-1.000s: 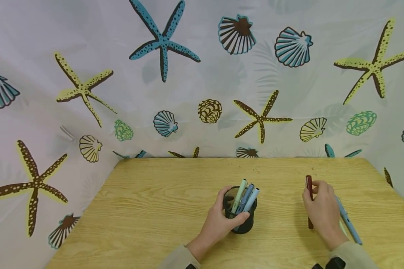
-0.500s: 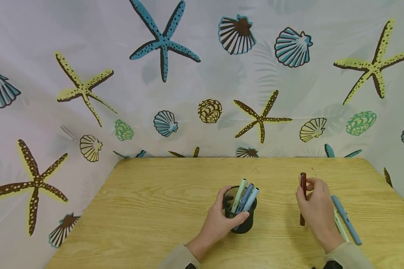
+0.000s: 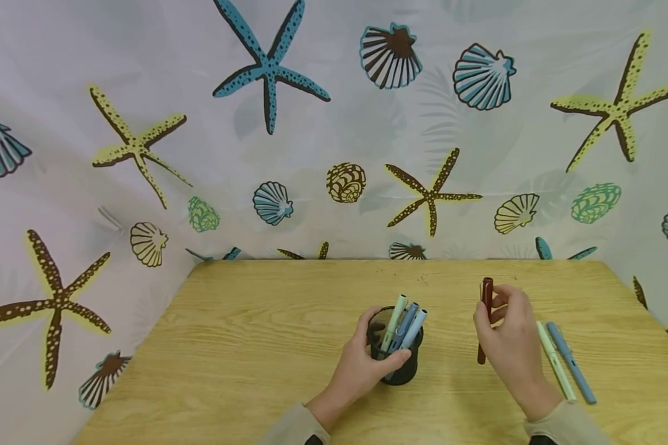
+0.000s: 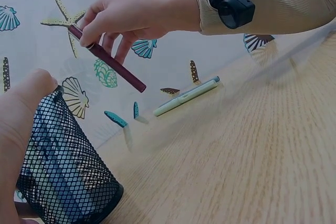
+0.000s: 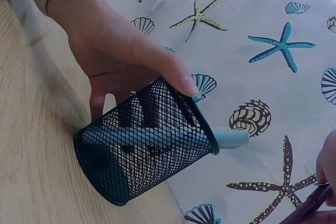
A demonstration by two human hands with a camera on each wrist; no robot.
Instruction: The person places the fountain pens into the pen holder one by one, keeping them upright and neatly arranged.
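Note:
A black mesh pen cup (image 3: 405, 372) stands on the wooden table, gripped round its side by my left hand (image 3: 358, 366). Inside it lean a light green pen (image 3: 395, 322), a dark blue pen (image 3: 406, 327) and a light blue pen (image 3: 415, 327), caps up. Right of the cup, my right hand (image 3: 511, 346) pinches a dark red pen (image 3: 487, 296) near its capped upper end. In the left wrist view this dark red pen (image 4: 121, 69) slants down, its lower end above the table. The right wrist view shows the left thumb over the cup's rim.
Beside my right hand a pale green pen (image 3: 556, 361) and a blue pen (image 3: 572, 364) lie on the table (image 3: 245, 334). A white cloth (image 3: 312, 136) printed with starfish and shells hangs behind the table and along its sides.
My right hand has moved left toward the cup and slightly up with the dark red pen, uncovering the pale green pen on the table. The left hand and the cup have stayed in place.

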